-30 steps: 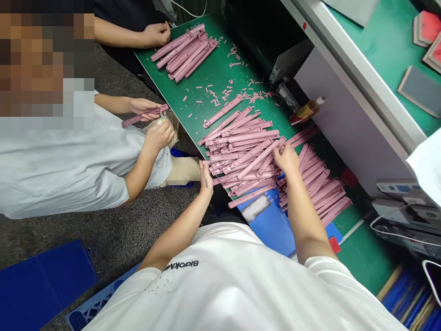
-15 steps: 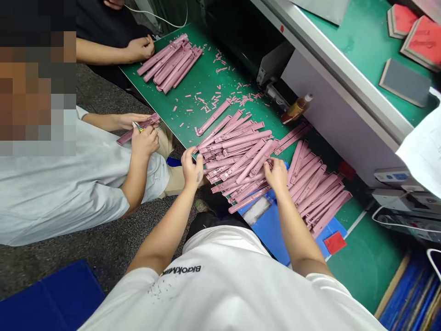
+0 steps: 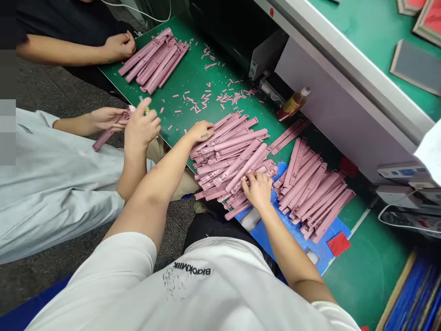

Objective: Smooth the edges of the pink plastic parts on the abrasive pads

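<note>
A big heap of long, narrow pink plastic strips [image 3: 237, 147] lies on the green table. At its far left corner my left hand [image 3: 201, 132] rests against the strip ends, fingers stretched along them and not closed round any. My right hand [image 3: 258, 189] is at the near right end of the same heap, fingers spread and touching the ends. Some fingertips are hidden among the strips. Right of this hand, a second pile of pink strips [image 3: 310, 188] lies partly on a blue sheet [image 3: 324, 262].
Pink scraps [image 3: 206, 99] litter the table [image 3: 193, 69] beyond the heap. A co-worker's hands [image 3: 141, 124] hold a pink strip and a small tool at left. Another person's hand [image 3: 120, 46] is by a third strip pile [image 3: 155, 62]. A bottle [image 3: 292, 105] stands below the shelf edge.
My left hand has moved from the heap's near left side to its far left corner. The separate strip beyond the heap now lies against it. My right hand has shifted slightly left and nearer.
</note>
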A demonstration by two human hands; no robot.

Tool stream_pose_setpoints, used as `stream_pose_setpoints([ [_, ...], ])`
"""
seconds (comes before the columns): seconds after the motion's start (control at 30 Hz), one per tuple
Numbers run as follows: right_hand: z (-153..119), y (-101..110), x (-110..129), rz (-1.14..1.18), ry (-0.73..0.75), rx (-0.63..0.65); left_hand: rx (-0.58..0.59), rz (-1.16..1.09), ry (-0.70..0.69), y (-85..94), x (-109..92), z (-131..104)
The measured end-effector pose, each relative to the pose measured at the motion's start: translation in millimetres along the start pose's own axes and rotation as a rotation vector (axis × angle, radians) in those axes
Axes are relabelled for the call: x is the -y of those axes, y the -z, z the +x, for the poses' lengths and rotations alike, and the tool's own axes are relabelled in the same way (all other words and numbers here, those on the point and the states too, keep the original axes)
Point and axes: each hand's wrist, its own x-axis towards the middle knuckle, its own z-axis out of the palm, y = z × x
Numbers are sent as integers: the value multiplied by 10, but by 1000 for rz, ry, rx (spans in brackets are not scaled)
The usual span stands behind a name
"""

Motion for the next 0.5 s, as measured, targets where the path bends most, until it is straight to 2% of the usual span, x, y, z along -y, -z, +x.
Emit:
stream_pose_setpoints([
  [0.07, -46, -24, -75, 37, 35, -25, 24, -16, 0, 41, 80, -164],
  [0.1, -21, -13, -144, 69, 60, -44, -5, -28, -9, 64, 125, -315],
  [0.17, 167, 53, -353, 141, 98, -111, -163, -84, -51, 74, 215, -782],
  [0.23, 533, 155, -629, 209, 103, -212, -416, -189, -99, -12, 280, -1425],
  [0.3, 986, 236, -901, 270, 99, -273, -561, -261, -34, -225, 284, -2105],
  [0.37, 1377, 250, -1082, 315, 132, -215, -632, -405, 161, -544, 202, -2658],
  [0.43, 1586, 186, -1125, 326, 176, -94, -629, -595, 360, -903, 42, -2994],
  [0.5, 1587, 76, -1045, 295, 158, -36, -600, -738, 454, -1232, -158, -3131],
])
